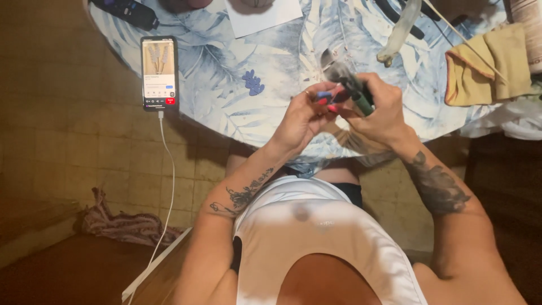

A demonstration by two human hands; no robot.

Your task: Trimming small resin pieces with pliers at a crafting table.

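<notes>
Over the near edge of the leaf-patterned worktop [226, 101], the right hand [381, 113] is gripping a dark green tool [361, 99], closed around its handle. The left hand [302, 118] is pinching a small blue piece [323, 95] at the tool's tip. A phone [159, 73] is lying on the worktop's left edge, a yellow cloth [485, 65] on its right.

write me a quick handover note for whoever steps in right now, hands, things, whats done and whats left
Left hand: fingertips pinch a small blue piece.
Right hand: grip closed on a dark green-handled tool, tip at the blue piece.
Both are held above the table's near edge.
Phone lies left, screen lit, cable plugged in.
Yellow cloth lies far right.
Done: piece and tool are in hand.
Left: work on the piece looks unfinished; details blurred.
</notes>
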